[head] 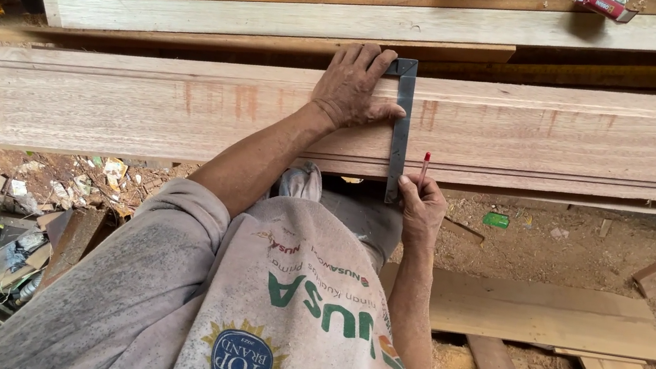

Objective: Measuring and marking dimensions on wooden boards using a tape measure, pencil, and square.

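i find the left hand spread flat, fingers open, pressing the metal try square against the long moulded plank lying across the stack. the right hand is closed around a red pencil, tip up beside the blade at the plank's near edge. in my judgement a true line needs the square's stock seated tight on the far edge, steady downward pressure, and the pencil kept against the blade. offcuts lie on the ground below.
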